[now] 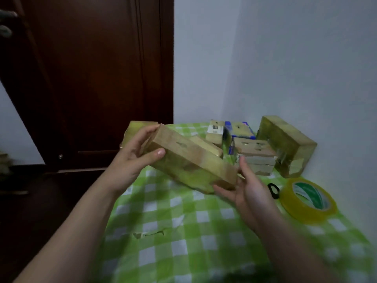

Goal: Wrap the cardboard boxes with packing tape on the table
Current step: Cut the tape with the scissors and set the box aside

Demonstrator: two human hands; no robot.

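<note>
Item: one box (189, 162), tilted, held above the table (163, 231).
Head view: my left hand (134, 154) clamps its upper end, thumb across the face. My right hand (251, 190) lies flat-fingered under the low end. Tape (308, 201) sits right, untouched. Risk, as I judge: the glossy surface slips off my flat palm onto the boxes (285, 144) behind.

Two hands: left hand (134, 158), right hand (251, 193). One held box (193, 162); at least six other boxes (285, 146) behind, rear cluster hard to separate. One tape roll (308, 201). One black loop (273, 190). One checked cloth (183, 231).
</note>
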